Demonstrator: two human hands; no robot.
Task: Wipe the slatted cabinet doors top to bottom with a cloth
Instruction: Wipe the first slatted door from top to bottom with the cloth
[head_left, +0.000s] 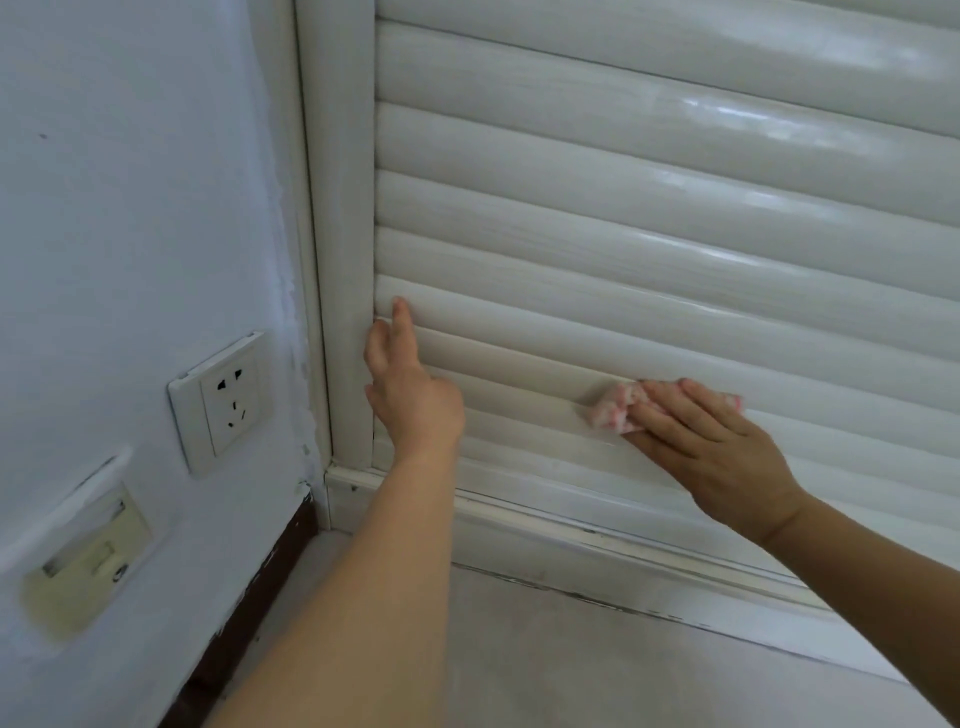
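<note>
White, glossy slats fill most of the view: a slatted cabinet door (649, 218) seen from close up and low down, its horizontal slats running from an upright frame post (343, 260) on the left off past the right edge.

Low on that door, the right hand (711, 452) lies flat with its fingers spread and extended, pressing a pink-and-white cloth (621, 408) against one of the lower slats. It is not clenched around the cloth; the palm and fingers pin it to the slat, and the bunched cloth sticks out past the fingertips to the left, with a small bit showing beyond the hand on the right.

Further left, the left hand (408, 395) holds nothing. It is open, with one finger (401, 317) pointing upward and touching a slat just beside the frame post, while the thumb side rests near the post's edge. Both forearms reach in from the bottom of the view, bare.

Below the hands, the last slats meet the door's bottom rail (545, 514), and under it a scuffed white base strip (623, 587) runs along the pale floor (571, 675).

Left of the post stands a pale blue-white wall (130, 182). It carries a white power socket (223, 402), and lower down a yellowed cover plate (85, 564). A dark skirting board (254, 582) runs along the wall's foot.
</note>
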